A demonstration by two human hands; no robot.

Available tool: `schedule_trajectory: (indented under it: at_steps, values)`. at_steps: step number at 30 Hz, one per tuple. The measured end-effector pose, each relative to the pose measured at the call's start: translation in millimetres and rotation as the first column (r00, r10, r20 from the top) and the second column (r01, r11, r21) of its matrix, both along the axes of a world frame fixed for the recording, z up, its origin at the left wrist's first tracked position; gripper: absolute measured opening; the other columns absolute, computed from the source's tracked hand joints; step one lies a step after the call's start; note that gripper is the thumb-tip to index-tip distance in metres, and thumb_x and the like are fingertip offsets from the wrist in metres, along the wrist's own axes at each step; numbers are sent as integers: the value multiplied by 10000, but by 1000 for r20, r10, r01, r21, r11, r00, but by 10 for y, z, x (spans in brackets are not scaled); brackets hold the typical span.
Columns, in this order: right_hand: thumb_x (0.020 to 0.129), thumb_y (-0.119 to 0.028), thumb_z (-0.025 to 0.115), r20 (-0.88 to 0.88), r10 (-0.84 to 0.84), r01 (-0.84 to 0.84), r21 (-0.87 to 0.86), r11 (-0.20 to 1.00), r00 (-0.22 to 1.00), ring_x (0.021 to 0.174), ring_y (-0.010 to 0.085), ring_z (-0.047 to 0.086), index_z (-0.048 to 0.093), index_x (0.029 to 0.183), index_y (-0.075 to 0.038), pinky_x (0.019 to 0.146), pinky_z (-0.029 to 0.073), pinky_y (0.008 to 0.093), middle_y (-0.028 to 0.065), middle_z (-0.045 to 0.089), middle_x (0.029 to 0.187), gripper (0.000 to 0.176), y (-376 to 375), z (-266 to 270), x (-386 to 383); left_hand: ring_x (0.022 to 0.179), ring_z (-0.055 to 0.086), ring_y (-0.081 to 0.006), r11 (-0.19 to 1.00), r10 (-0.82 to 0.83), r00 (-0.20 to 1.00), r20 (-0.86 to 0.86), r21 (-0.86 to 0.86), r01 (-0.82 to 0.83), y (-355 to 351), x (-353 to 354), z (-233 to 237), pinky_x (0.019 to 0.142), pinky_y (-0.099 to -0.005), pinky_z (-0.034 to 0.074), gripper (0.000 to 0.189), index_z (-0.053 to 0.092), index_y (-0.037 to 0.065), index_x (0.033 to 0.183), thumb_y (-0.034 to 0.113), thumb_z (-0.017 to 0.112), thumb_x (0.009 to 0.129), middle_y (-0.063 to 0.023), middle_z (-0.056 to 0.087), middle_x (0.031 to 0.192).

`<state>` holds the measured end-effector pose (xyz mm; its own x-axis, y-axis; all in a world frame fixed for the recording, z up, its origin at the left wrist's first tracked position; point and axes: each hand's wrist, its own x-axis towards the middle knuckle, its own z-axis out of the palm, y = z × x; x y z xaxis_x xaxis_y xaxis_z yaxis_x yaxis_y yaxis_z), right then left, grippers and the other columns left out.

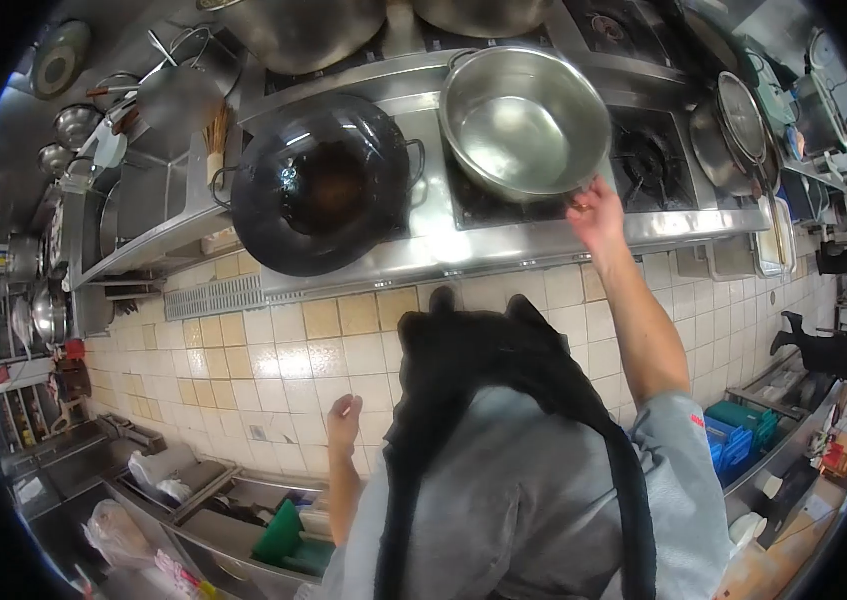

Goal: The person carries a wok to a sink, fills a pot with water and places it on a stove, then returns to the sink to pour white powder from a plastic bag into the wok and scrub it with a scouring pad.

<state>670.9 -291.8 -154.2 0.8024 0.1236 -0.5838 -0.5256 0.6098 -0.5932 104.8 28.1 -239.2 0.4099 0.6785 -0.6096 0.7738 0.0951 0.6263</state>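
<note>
A wide steel pot (519,135) sits over a burner on the stove, and its inside looks shiny. At its near right rim my right hand (599,215) has its fingers closed around the handle, which they mostly cover. Left of the pot, a large black wok (319,185) with two loop handles rests on the stove; a dark brownish patch shows in its bottom. My left hand (344,422) hangs low above the tiled floor, away from the stove, its fingers loosely bent and nothing visible in them.
Right of the pot is a bare burner (644,158). Two big pots (304,30) stand behind. A bamboo brush (216,145) is left of the wok. The steel stove edge (464,248) runs before me. Behind me are counters with a green bin (284,535). Another person (829,350) is far right.
</note>
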Motion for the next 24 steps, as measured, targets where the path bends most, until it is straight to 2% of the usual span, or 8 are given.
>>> schedule_trajectory:
  at_steps: [9,12,15,18,19,21,22,24]
  values:
    - [1033,-297,529,32,59,-59,-13,998,998,605,113,438,475,916,-168,521,292,294,-41,396,655,182,-133,60,70,1047,658,-229,991,77,991,-107,-99,-88,-186,-635,-216,932,-340,500,449,685,-44,1147,324,754,898,-142,718,1089]
    - [1035,-291,533,-4,64,-63,23,998,998,608,114,441,474,944,-156,515,312,298,-31,415,683,172,-163,77,80,1069,661,-248,997,74,979,-191,14,-73,-154,-787,-323,933,-350,505,475,674,-52,1167,335,745,903,-172,714,1124]
    - [1049,-277,514,73,141,-148,108,983,987,666,124,532,498,923,-153,517,336,300,-28,469,685,178,-282,-41,91,1090,662,-268,992,113,988,-103,61,-107,-183,-717,-76,941,-359,507,517,661,-66,1186,360,739,904,-201,706,1151]
    - [1050,-351,525,155,192,-207,86,975,969,843,156,605,538,925,-159,652,460,323,-14,523,740,229,-276,102,-53,1103,660,-275,977,202,978,-52,86,-197,-292,-884,21,945,-360,509,546,651,-73,1199,375,740,899,-208,701,1155]
    - [1046,-374,530,183,197,-208,39,977,963,939,155,599,560,962,-151,764,487,344,-11,577,818,240,-285,120,-131,1093,664,-276,975,203,978,-49,97,-198,-364,-958,119,943,-358,509,553,645,-76,1209,369,745,895,-210,698,1158]
    - [1030,-433,540,201,246,-237,-67,969,948,1179,260,571,582,1142,-118,992,466,493,47,622,1128,337,-434,-111,-267,1085,667,-275,958,278,957,-81,97,-270,-646,-1073,379,938,-358,512,566,641,-75,1217,377,745,893,-208,700,1154]
    - [1008,-499,545,172,249,-242,-61,968,953,1241,298,546,563,1204,-114,1024,443,513,67,599,1207,432,-396,-63,-453,1080,668,-275,945,321,942,-98,103,-311,-782,-1150,554,936,-358,513,572,639,-75,1221,381,745,893,-207,701,1151]
    - [988,-556,543,66,265,-270,94,958,962,1178,286,583,556,1214,-124,1006,458,481,65,642,1137,488,-471,-465,-760,1076,670,-268,925,378,916,-135,79,-371,-996,-1306,788,930,-358,515,615,637,-72,1227,420,755,877,-209,701,1150]
